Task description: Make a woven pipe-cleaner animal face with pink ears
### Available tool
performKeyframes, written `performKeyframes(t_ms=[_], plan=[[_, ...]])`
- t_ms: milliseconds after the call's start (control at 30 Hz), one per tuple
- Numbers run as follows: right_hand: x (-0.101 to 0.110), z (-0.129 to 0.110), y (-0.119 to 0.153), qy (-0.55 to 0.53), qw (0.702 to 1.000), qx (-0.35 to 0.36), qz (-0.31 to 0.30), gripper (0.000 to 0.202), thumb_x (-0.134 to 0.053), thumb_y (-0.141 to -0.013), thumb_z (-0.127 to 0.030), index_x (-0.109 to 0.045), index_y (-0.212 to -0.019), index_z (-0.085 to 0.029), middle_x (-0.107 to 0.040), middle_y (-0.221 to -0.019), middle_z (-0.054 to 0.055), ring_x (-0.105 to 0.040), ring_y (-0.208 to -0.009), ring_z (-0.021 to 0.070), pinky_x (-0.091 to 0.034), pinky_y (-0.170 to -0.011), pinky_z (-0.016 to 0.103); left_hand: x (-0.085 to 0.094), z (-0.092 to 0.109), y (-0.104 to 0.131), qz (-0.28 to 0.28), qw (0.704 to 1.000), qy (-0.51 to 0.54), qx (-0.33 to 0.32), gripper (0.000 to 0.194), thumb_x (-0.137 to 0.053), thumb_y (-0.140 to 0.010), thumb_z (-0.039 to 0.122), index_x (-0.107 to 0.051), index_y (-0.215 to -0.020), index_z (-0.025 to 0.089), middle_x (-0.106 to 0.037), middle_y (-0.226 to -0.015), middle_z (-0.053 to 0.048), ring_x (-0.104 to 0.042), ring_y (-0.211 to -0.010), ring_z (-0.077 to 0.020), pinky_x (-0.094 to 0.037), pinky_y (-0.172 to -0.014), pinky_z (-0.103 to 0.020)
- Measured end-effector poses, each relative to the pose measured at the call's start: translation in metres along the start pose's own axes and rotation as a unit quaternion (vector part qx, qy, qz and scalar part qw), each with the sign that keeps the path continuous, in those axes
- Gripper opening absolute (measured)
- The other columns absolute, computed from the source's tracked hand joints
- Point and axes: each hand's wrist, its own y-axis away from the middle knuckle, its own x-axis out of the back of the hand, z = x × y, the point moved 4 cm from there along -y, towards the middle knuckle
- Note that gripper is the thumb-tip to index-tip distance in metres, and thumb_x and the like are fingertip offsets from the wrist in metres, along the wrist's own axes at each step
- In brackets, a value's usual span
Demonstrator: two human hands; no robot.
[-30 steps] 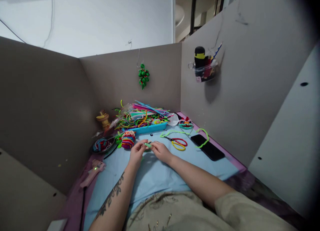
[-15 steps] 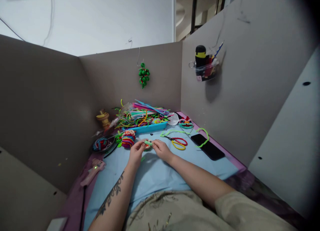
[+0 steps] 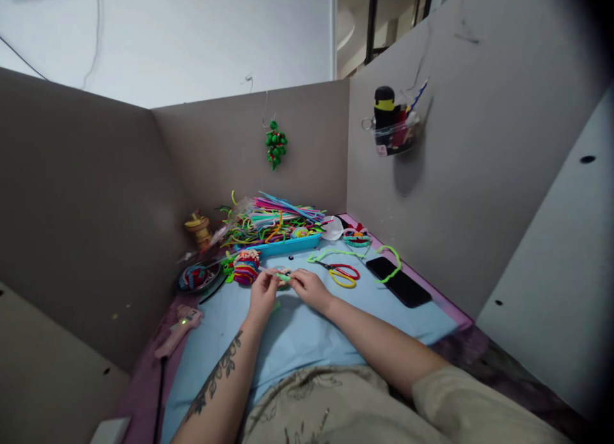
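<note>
Between my hands is a small pale green piece, pinched at its left end by my left hand and at its right end by my right hand. Just behind it lies a small round coloured piece, partly hidden by the green one. A striped multicoloured bundle sits left of my left hand. Scissors with red and yellow handles lie to the right of my right hand, their blades pointing left.
A blue tray heaped with pipe cleaners stands at the back. A black phone with a green strand is at the right. At the left are a dark bowl and a pink glue gun. Gray panels surround the table.
My left hand has shifted and turned slightly, and the pale green piece has tilted and shows less between my fingers. My right hand has hardly moved.
</note>
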Motion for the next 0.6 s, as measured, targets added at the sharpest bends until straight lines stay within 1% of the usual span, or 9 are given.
performKeyframes(t_ms=[67,167,267,333,467,600], plan=[[0.000,0.000,0.000,0.003,1.000,-0.004,0.001,0.015,-0.047,-0.085,-0.020,-0.061,-0.079,-0.018,-0.058,-0.074,0.003,-0.053,-0.073,0.0143,-0.040,-0.068,0.024,0.002,0.002,0.002,0.012,0.998,-0.057,-0.031,0.025,-0.059,-0.076,0.038,-0.061,-0.085,0.015,-0.064,-0.076,-0.004,-0.060,-0.068,-0.0150,-0.049,-0.063,-0.026],[0.000,0.000,-0.001,-0.001,1.000,-0.008,0.002,0.014,-0.048,-0.085,-0.019,-0.062,-0.080,-0.017,-0.059,-0.075,0.003,-0.054,-0.074,0.0142,-0.040,-0.069,0.024,0.005,0.005,0.005,0.035,0.988,-0.132,-0.071,0.021,-0.057,-0.077,0.035,-0.062,-0.076,0.015,-0.064,-0.075,-0.004,-0.058,-0.065,-0.0139,-0.047,-0.060,-0.025],[0.000,-0.003,-0.002,-0.009,1.000,-0.005,-0.001,0.014,-0.049,-0.084,-0.019,-0.063,-0.082,-0.018,-0.061,-0.077,0.004,-0.055,-0.076,0.0143,-0.041,-0.071,0.025,0.006,0.009,0.007,0.059,0.981,-0.160,-0.090,0.020,-0.058,-0.076,0.034,-0.061,-0.069,0.016,-0.064,-0.075,-0.005,-0.058,-0.065,-0.0144,-0.046,-0.061,-0.025],[0.001,-0.004,-0.002,-0.010,1.000,-0.007,0.000,0.014,-0.049,-0.084,-0.020,-0.063,-0.082,-0.018,-0.062,-0.077,0.003,-0.055,-0.076,0.0145,-0.041,-0.071,0.025,0.005,0.012,0.008,0.070,0.984,-0.144,-0.084,0.019,-0.059,-0.075,0.034,-0.062,-0.069,0.016,-0.065,-0.076,-0.005,-0.058,-0.064,-0.0146,-0.047,-0.060,-0.025],[0.002,-0.003,-0.002,0.009,1.000,-0.009,0.008,0.014,-0.050,-0.084,-0.020,-0.063,-0.079,-0.019,-0.062,-0.076,0.003,-0.056,-0.075,0.0145,-0.041,-0.070,0.025,0.002,0.015,0.008,0.081,0.992,-0.089,-0.043,0.020,-0.060,-0.073,0.035,-0.061,-0.066,0.016,-0.064,-0.070,-0.003,-0.057,-0.059,-0.0138,-0.046,-0.056,-0.024],[-0.001,-0.001,0.000,0.070,0.998,-0.007,0.006,0.015,-0.049,-0.085,-0.022,-0.062,-0.078,-0.019,-0.062,-0.077,0.003,-0.056,-0.075,0.0144,-0.040,-0.070,0.024,0.001,0.009,0.006,0.083,0.995,-0.058,0.003,0.024,-0.061,-0.072,0.039,-0.059,-0.067,0.015,-0.060,-0.060,-0.001,-0.057,-0.056,-0.0133,-0.046,-0.055,-0.024]])
